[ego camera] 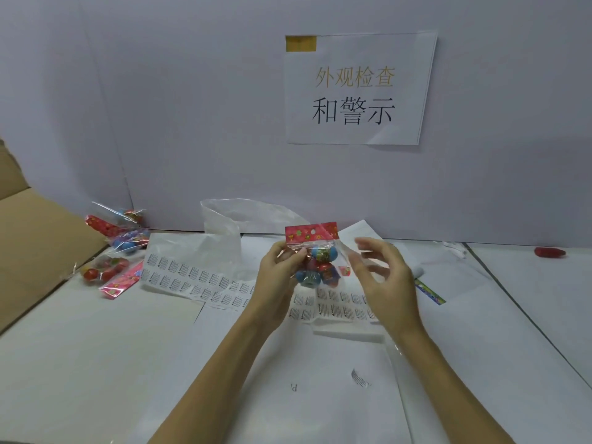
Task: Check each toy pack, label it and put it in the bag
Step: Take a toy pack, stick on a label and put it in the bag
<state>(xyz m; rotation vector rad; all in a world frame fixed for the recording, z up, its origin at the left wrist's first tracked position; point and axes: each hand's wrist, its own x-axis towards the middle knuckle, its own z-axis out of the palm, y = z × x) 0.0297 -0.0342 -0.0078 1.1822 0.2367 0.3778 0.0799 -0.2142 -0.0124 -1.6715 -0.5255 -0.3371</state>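
Observation:
My left hand (278, 273) grips a clear toy pack (315, 262) upright above the table; it has a red patterned header card and blue and red toys inside. Just right of the pack my right hand (382, 277) hovers with loosely curled, blurred fingers and holds nothing that I can make out. Sheets of small printed warning labels (198, 278) lie on the table under and left of my hands. A large clear plastic bag (230, 225) stands open behind the label sheets, against the wall.
Several more toy packs (117, 251) lie at the left beside an open cardboard box (35, 238). A red object (549, 252) lies far right by the wall. A paper sign (357, 91) hangs on the wall. White paper sheets (304, 379) cover the table.

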